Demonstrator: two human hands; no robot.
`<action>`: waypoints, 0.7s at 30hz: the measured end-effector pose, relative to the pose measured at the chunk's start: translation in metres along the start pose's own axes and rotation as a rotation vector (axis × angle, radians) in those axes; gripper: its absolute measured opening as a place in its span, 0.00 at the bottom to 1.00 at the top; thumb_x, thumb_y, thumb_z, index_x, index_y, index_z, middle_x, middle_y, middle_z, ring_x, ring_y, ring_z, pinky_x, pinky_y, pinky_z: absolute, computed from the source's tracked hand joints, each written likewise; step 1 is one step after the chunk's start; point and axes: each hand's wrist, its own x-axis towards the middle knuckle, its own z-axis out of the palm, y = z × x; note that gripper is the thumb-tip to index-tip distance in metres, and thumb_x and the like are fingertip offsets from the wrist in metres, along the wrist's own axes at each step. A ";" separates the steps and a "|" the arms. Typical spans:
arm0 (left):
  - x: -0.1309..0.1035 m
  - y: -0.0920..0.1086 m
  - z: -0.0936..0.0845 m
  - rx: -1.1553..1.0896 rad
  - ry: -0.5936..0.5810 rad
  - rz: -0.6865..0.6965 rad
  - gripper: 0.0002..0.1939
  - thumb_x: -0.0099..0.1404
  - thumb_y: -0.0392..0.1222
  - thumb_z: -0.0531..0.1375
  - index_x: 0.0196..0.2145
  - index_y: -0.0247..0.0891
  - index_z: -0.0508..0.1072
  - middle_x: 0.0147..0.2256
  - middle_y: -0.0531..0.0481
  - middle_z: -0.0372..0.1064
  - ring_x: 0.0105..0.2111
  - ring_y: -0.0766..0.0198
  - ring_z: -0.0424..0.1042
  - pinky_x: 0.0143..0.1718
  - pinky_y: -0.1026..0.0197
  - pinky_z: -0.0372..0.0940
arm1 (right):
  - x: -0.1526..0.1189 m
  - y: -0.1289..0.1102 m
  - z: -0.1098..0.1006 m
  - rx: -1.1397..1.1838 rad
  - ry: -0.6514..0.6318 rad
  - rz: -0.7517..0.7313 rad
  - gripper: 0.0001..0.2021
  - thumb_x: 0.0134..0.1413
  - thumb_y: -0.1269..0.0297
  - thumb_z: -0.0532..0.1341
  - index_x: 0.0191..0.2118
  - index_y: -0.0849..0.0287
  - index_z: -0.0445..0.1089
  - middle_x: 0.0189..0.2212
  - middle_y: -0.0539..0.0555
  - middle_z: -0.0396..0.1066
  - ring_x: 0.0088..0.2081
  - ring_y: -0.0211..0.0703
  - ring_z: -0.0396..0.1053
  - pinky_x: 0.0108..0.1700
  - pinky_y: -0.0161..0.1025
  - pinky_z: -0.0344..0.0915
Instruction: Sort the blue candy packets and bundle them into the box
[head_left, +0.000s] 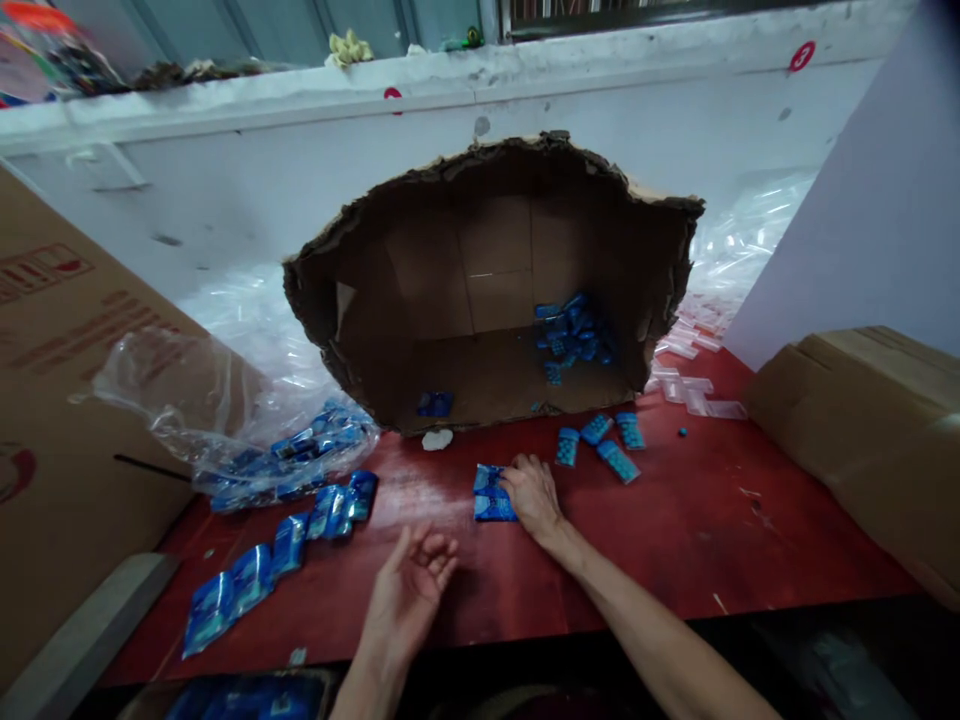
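In front of the box [495, 240], the right hand [534, 500] touches blue packets [492, 508], its grip unclear; farther from the box, the left hand [409, 582] is open. The packets look light, slippery, best pinched at an edge.

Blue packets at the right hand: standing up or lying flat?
Lying flat: the blue packets show broad faces upward on the red table, right hand at their edge.
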 end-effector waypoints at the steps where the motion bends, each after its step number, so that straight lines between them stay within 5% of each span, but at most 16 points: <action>1: 0.001 -0.010 0.005 0.043 -0.005 -0.024 0.04 0.56 0.36 0.55 0.31 0.34 0.68 0.21 0.50 0.69 0.25 0.62 0.72 0.29 0.60 0.66 | 0.001 -0.001 0.002 -0.030 -0.006 -0.004 0.10 0.55 0.65 0.51 0.33 0.58 0.70 0.36 0.57 0.66 0.43 0.49 0.58 0.45 0.45 0.52; 6: 0.006 -0.046 0.025 0.226 -0.027 -0.078 0.08 0.54 0.39 0.58 0.32 0.34 0.66 0.19 0.52 0.69 0.19 0.67 0.69 0.22 0.66 0.62 | 0.000 -0.001 -0.001 -0.138 -0.036 -0.058 0.11 0.56 0.66 0.49 0.34 0.58 0.68 0.34 0.56 0.67 0.40 0.45 0.60 0.42 0.41 0.52; 10: 0.010 -0.052 0.035 0.478 -0.079 0.024 0.13 0.50 0.44 0.61 0.32 0.34 0.66 0.17 0.53 0.67 0.13 0.70 0.64 0.15 0.69 0.55 | 0.001 -0.001 -0.005 -0.183 -0.045 -0.075 0.08 0.54 0.65 0.52 0.36 0.57 0.67 0.36 0.55 0.66 0.40 0.45 0.61 0.40 0.39 0.53; 12: 0.013 -0.053 0.040 0.563 -0.166 -0.038 0.14 0.49 0.44 0.61 0.31 0.33 0.66 0.19 0.51 0.68 0.12 0.70 0.64 0.14 0.69 0.54 | 0.001 -0.001 -0.003 -0.196 -0.046 -0.077 0.08 0.54 0.66 0.52 0.34 0.57 0.67 0.35 0.54 0.66 0.39 0.45 0.61 0.39 0.39 0.53; 16: 0.021 -0.054 0.055 0.472 -0.294 -0.278 0.10 0.52 0.41 0.57 0.29 0.31 0.67 0.25 0.45 0.70 0.19 0.66 0.69 0.20 0.66 0.60 | 0.007 0.000 0.004 -0.207 -0.035 -0.092 0.10 0.54 0.70 0.49 0.32 0.59 0.67 0.33 0.56 0.67 0.37 0.44 0.62 0.38 0.38 0.53; 21: 0.026 -0.057 0.065 0.424 -0.297 -0.258 0.11 0.53 0.43 0.57 0.31 0.33 0.65 0.26 0.47 0.69 0.19 0.68 0.69 0.20 0.67 0.60 | 0.011 0.007 -0.006 -0.186 0.023 -0.144 0.09 0.54 0.73 0.50 0.31 0.62 0.66 0.31 0.57 0.66 0.35 0.44 0.61 0.37 0.38 0.53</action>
